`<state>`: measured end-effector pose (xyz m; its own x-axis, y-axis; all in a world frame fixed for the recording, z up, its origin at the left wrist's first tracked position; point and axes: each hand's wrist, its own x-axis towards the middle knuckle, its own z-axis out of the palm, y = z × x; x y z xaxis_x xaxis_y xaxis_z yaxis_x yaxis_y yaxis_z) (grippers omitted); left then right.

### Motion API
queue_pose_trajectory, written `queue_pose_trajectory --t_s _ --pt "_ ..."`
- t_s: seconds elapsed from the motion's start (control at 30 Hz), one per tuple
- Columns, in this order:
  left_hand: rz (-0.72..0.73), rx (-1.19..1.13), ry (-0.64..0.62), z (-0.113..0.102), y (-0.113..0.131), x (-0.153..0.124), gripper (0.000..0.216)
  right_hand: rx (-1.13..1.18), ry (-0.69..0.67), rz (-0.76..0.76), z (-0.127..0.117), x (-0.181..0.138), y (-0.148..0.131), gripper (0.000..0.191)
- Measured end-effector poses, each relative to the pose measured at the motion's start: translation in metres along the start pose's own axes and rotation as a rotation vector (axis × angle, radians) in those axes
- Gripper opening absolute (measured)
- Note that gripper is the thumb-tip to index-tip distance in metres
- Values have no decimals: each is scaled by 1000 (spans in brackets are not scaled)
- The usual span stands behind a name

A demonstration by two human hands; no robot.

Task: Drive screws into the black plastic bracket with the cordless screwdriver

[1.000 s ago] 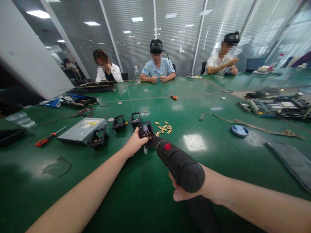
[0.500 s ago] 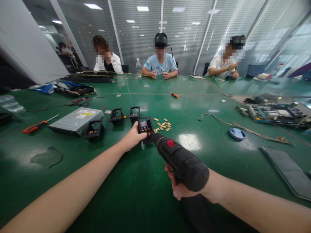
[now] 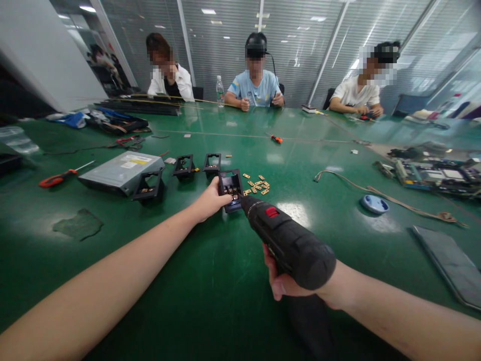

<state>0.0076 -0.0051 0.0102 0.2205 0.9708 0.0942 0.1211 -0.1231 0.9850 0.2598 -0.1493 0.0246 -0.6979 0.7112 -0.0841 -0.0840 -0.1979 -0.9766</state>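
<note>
My left hand [image 3: 211, 202] grips a black plastic housing [image 3: 230, 181] by its left side, thumb over the lower edge. Brass-coloured contacts show inside its opening. Wrapped around the handle of a black cordless drill [image 3: 289, 240] is my right hand [image 3: 285, 281]. The drill's nose points up and left at the housing's lower right corner; whether its tip touches a screw is too small to tell. Just right of the housing lie several small brass plates [image 3: 257, 185]. Similar black housings [image 3: 184, 167] stand to the left.
On the left are a metal drive box [image 3: 120, 169] and an orange-handled screwdriver [image 3: 60, 179]. A blue oval piece [image 3: 375, 204], a cable [image 3: 353, 181], a phone-like slab [image 3: 447, 260] and circuit boards [image 3: 439, 175] lie right. Three people sit across the green table [image 3: 180, 301].
The view has shifted slightly, so the scene sits higher and further right. Both hands keep their holds on the housing and drill. The person at far right has lowered their hands.
</note>
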Motion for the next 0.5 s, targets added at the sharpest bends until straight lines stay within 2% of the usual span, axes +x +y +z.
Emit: queue_pose_trajectory --t_s 0.23,0.5 --pt "9 5 -5 -1 -3 1 59 2 -24 -42 1 0 2 32" --pt "2 18 -4 0 0 0 58 7 -29 11 0 -1 8 33"
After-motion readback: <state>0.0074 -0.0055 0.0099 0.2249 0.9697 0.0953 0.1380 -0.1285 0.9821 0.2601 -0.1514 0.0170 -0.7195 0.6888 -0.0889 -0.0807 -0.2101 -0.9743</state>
